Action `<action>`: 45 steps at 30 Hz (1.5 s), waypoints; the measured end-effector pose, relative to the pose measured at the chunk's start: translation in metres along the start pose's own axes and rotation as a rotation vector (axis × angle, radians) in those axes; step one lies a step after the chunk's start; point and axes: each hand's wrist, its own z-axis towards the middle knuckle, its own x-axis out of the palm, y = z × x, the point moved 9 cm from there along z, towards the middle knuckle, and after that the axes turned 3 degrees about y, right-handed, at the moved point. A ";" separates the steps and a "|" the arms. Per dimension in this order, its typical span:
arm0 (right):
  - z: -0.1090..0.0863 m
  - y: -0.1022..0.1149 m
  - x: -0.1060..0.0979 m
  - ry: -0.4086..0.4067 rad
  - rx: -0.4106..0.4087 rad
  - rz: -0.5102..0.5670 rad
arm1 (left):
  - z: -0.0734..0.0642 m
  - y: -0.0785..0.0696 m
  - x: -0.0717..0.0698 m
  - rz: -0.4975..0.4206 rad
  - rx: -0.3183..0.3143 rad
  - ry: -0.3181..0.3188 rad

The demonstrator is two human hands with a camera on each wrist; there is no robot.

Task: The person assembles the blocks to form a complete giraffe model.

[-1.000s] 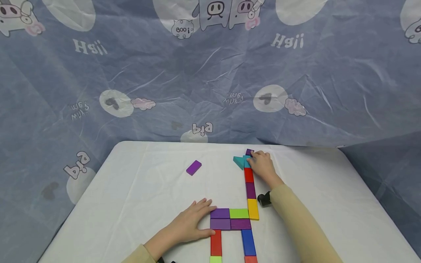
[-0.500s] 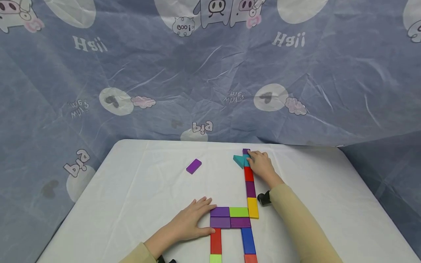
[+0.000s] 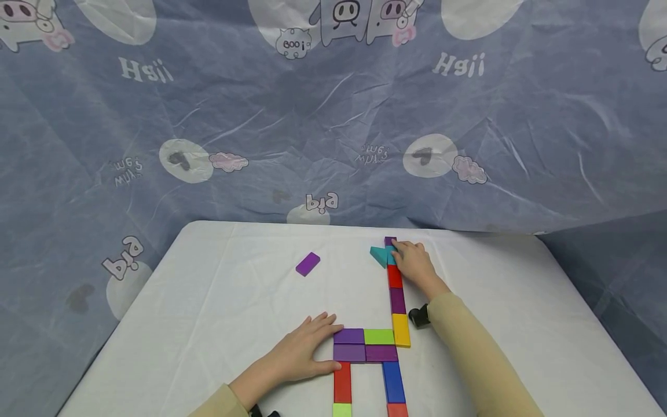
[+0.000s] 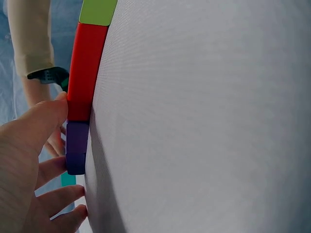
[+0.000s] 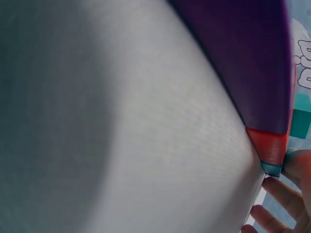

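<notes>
Flat coloured blocks lie end to end on a white table. My left hand (image 3: 294, 353) has its fingers spread at the left side of the build; its index finger touches a purple block (image 3: 348, 336) and its thumb a red block (image 3: 342, 382). At the far end of the column, my right hand (image 3: 417, 263) touches a small purple block (image 3: 389, 240) with the index finger. Its thumb rests by a teal block (image 3: 391, 255). A teal triangular block (image 3: 379, 256) lies left of that one. Below come red (image 3: 395, 276), dark purple (image 3: 398, 300) and yellow (image 3: 401, 330) blocks.
A loose purple block (image 3: 308, 264) lies left of the column on the table (image 3: 208, 324). Green (image 3: 378, 336) and blue (image 3: 394, 382) blocks belong to the nearer part. A printed blue-grey cloth (image 3: 292, 116) hangs behind the far edge.
The small purple block at the far end has shifted left, in line with the teal block, during the first half second. Both hands have hardly moved since.
</notes>
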 end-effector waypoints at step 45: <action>-0.007 0.033 -0.042 -0.081 -0.090 0.200 | 0.003 0.011 -0.001 -0.005 -0.040 0.073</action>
